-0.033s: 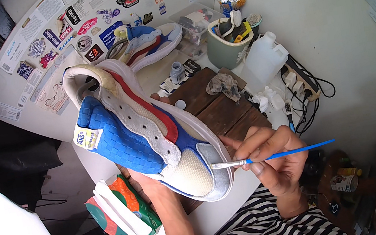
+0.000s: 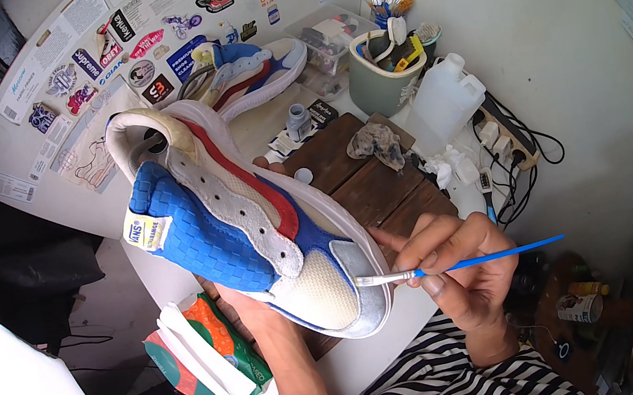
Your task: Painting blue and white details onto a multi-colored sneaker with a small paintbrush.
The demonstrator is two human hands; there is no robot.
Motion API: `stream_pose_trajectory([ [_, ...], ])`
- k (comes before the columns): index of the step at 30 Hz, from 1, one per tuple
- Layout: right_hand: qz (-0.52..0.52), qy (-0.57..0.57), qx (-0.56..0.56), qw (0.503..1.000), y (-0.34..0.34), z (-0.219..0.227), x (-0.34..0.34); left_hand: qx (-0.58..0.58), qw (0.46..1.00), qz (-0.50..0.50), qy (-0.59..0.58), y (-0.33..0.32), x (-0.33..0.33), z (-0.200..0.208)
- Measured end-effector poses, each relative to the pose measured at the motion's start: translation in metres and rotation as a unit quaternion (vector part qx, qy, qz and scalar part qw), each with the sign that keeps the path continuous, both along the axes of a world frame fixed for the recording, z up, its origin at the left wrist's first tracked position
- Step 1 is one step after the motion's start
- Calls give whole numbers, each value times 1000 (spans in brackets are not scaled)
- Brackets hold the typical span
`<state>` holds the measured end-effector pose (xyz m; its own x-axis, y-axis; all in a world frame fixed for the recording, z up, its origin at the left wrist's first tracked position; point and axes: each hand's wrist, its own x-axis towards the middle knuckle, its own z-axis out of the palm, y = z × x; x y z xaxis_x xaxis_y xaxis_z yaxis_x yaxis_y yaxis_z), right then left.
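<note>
A sneaker [image 2: 318, 296] with a blue woven tongue, red stripe, cream mesh and pale grey suede panels is held up over the table, toe toward me. Beneath it my left hand [image 2: 249, 302] supports the shoe; most of that hand is hidden, with fingertips showing past the far side. Between the thumb and fingers of my right hand [image 2: 457, 239] is a slim paintbrush [image 2: 538, 243] with a blue handle. Its bristles touch the grey suede panel by the toe. Laces are absent from the eyelets.
Behind stands a matching sneaker [image 2: 263, 77]. A small open bottle [image 2: 299, 121], its cap [image 2: 303, 175] and a stained rag [image 2: 376, 145] sit near the wooden board [image 2: 369, 188]. Farther right are a green bin [image 2: 382, 86] and white jug [image 2: 447, 100]. A tissue pack [image 2: 207, 351] lies left.
</note>
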<state>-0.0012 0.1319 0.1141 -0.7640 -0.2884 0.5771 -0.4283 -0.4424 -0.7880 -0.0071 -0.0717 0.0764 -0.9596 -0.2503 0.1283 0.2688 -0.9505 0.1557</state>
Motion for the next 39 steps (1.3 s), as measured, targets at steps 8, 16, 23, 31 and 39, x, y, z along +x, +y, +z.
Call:
stream_pose_trajectory([
  [8,0,-12,-22,1000,-1,2,1,-1,1000,1,-17,1,0,-1],
  [16,-20,2,24,1000,1,3,0,-71,995,1,67,4,1,-2],
  [23,4,14,-17,1000,1,2,-2,-71,994,-5,86,3,1,-2],
  [31,-33,9,14,999,-2,2,-1,-27,999,12,-30,-5,1,-8],
  [39,18,31,-22,999,0,-1,-3,17,1000,-26,3,-5,5,-8],
])
